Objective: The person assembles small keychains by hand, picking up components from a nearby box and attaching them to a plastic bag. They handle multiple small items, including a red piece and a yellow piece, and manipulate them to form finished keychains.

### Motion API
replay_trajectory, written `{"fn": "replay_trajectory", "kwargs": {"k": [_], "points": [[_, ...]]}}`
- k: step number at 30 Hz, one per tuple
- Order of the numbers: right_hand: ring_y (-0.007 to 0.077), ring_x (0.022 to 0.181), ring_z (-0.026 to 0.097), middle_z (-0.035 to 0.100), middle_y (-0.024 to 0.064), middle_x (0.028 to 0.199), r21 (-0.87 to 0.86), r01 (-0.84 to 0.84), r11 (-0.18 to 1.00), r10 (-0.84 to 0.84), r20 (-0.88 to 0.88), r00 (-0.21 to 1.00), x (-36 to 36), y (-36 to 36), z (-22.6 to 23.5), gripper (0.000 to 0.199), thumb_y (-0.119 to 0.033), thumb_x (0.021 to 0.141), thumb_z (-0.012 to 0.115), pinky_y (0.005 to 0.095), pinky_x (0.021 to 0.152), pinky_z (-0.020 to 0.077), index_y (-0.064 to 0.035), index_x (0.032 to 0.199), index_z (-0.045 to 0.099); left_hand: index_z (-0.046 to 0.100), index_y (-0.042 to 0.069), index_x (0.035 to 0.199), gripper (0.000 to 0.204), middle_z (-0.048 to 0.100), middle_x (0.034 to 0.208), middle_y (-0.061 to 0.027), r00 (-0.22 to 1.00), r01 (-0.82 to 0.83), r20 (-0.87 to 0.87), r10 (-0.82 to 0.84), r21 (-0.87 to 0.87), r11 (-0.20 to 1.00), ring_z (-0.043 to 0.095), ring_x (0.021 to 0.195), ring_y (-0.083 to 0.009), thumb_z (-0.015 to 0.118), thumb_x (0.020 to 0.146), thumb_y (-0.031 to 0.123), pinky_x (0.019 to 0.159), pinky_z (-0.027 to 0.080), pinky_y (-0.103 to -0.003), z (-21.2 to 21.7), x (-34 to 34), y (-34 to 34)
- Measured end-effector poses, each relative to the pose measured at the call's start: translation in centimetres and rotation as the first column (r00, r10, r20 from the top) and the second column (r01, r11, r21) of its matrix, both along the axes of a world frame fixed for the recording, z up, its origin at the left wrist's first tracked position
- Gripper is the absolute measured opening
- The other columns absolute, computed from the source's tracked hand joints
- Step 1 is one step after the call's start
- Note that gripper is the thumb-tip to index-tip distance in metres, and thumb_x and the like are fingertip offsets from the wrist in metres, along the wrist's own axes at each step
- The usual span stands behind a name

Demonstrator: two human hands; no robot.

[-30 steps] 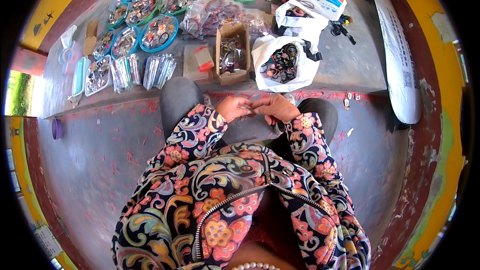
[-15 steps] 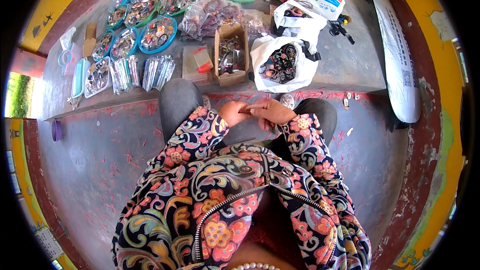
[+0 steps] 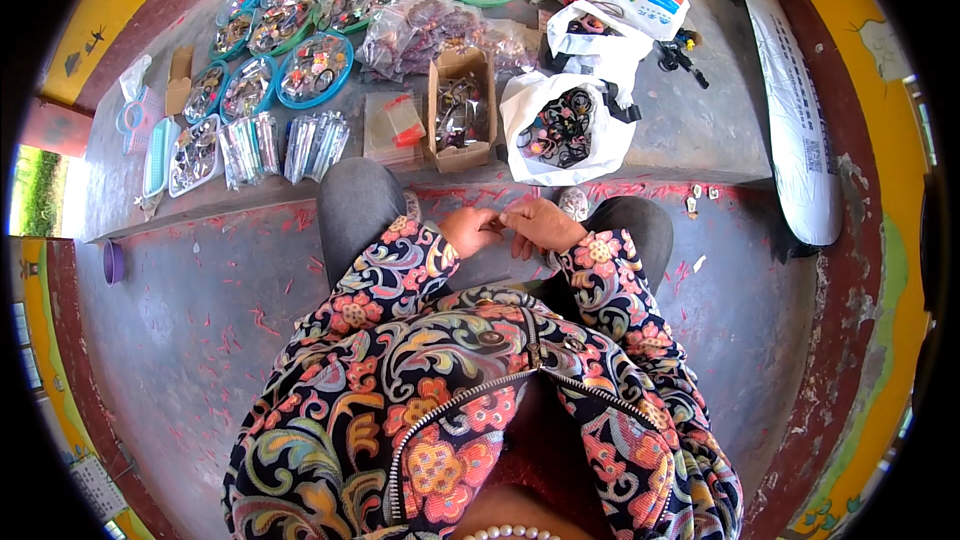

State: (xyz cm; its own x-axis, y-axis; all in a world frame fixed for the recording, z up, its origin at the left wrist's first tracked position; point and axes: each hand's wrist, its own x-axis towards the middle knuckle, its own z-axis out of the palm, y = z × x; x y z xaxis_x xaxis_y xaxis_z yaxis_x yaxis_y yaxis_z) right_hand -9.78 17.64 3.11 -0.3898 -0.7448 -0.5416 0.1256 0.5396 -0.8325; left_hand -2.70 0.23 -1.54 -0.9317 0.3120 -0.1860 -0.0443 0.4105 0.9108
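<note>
My left hand point(image 3: 468, 231) and my right hand point(image 3: 542, 225) meet in front of my body, between my knees. Fingers on both hands are curled, their tips brought together in a pinch. Whatever sits between the fingertips is too small or too hidden to name. Just past the hands, on the raised grey ledge, stand an open cardboard box point(image 3: 434, 105) with small plastic-wrapped items and a white plastic bag point(image 3: 520, 145) full of dark and coloured hair ties point(image 3: 567, 128).
Round trays point(image 3: 346, 80) of small packaged goods crowd the ledge's left side. Near them lie bundled clear packets point(image 3: 318, 145), a flat clear bag point(image 3: 385, 120) and a heap of plastic bags point(image 3: 400, 35). A long silver package point(image 3: 790, 100) stands at right; a purple cup point(image 3: 113, 262) at left.
My right hand has shifted slightly left and its fingers have changed position against the left hand's. The box and the bags look the same.
</note>
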Motion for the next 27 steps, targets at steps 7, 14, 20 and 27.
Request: {"fn": "replay_trajectory", "kwargs": {"k": [7,14,20,27], "points": [[0.0160,0.044,0.058,0.060,0.0096,0.054,0.001,-0.021,1.000,0.021,-0.188,0.982,0.2,0.0,-0.9,0.028,-0.024,0.084,0.042,0.0272,0.042,0.0449,-0.0016,0.079,0.059,0.057,0.002,0.098,0.026,0.063,0.085,-0.0106,0.999,0.035,0.004,-0.035,-0.006,0.999,0.061,0.077,-0.0166,0.057,0.073,0.004,0.069,0.047,-0.028,-2.5,0.4,-0.2],[0.0155,0.044,0.058,0.059,0.0075,0.054,0.079,-0.072,0.994,0.100,-0.439,0.893,0.3,-0.1,-1.1,0.026,-0.022,0.084,0.044,0.0268,0.043,0.0458,-0.0028,0.077,0.060,0.057,0.002,0.097,0.027,0.060,0.087,-0.0175,0.957,-0.133,0.233,0.176,-0.189,0.973,0.060,0.080,-0.0277,0.052,0.070,0.001,0.069,0.047,-0.036,0.0,0.3,0.4],[0.0136,0.046,0.058,0.060,0.0074,0.056,-0.016,0.009,1.000,-0.012,-0.239,0.971,0.5,-0.1,-1.3,0.022,-0.019,0.084,0.044,0.0254,0.044,0.0459,-0.0051,0.083,0.061,0.056,0.000,0.100,0.028,0.060,0.087,-0.0105,0.998,-0.067,0.018,0.067,-0.043,0.997,0.058,0.077,-0.0152,0.047,0.074,-0.007,0.066,0.049,-0.027,-2.3,-0.1,-0.2],[0.0167,0.047,0.060,0.061,0.0093,0.057,-0.029,-0.034,0.999,0.027,-0.199,0.980,0.7,-0.2,-1.0,0.025,-0.022,0.082,0.045,0.0273,0.046,0.0481,-0.0034,0.084,0.061,0.052,0.002,0.109,0.040,0.060,0.095,-0.0104,0.987,-0.088,0.139,0.081,0.049,0.995,0.057,0.087,-0.0155,0.041,0.073,-0.011,0.069,0.048,-0.027,-1.4,0.0,0.1]]}}
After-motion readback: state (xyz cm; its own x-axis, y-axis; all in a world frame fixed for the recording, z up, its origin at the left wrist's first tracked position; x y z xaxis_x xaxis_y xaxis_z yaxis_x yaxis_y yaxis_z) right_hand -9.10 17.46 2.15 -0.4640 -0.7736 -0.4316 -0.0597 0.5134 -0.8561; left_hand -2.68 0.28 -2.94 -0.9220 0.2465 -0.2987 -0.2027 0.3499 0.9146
